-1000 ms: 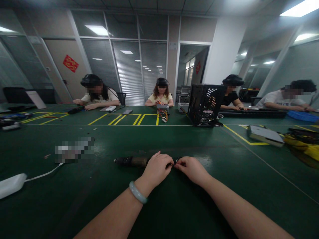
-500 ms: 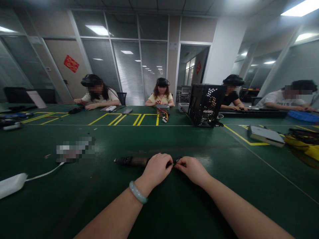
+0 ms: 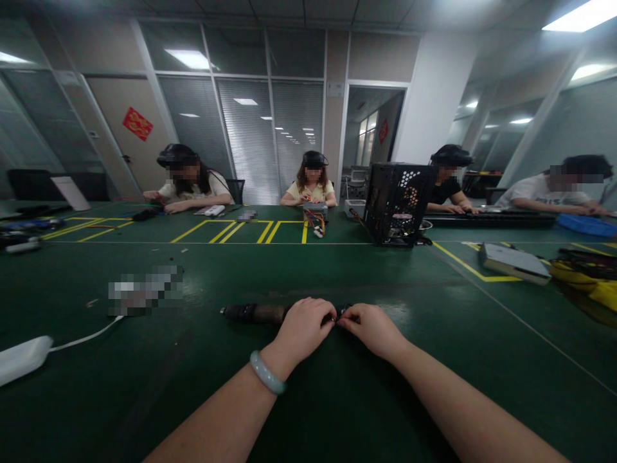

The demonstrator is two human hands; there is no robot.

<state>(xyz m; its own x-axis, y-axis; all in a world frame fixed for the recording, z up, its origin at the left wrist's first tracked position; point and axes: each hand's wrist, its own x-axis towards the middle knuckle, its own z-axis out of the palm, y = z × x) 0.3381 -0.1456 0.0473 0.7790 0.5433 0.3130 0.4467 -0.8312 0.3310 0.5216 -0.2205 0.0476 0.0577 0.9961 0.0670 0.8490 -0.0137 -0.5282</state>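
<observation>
On the green table lies a long cylindrical tool [image 3: 263,313], black with a brownish middle and a narrow metal tip at its left end; it resembles an electric screwdriver. My left hand [image 3: 306,325], with a pale bangle [image 3: 267,373] at the wrist, covers the tool's right part. Its thumb and fingers are pinched together. Close against it on the right, my right hand [image 3: 369,325] also has thumb and fingertips pressed together. Between the two sets of fingertips is something small and partly shiny, too small to name. Behind the fingers a dark piece [image 3: 344,308] shows, mostly hidden.
A white block [image 3: 24,360] with a white cable lies at the left, running to a blurred-out device [image 3: 144,289]. Across the table stand a black computer case [image 3: 400,206] and a power supply [image 3: 315,211] with loose wires. Several people sit opposite. A grey box [image 3: 515,262] lies right.
My fingertips have shifted very slightly at the small thing between them. Both arms and the cylindrical tool stay in place.
</observation>
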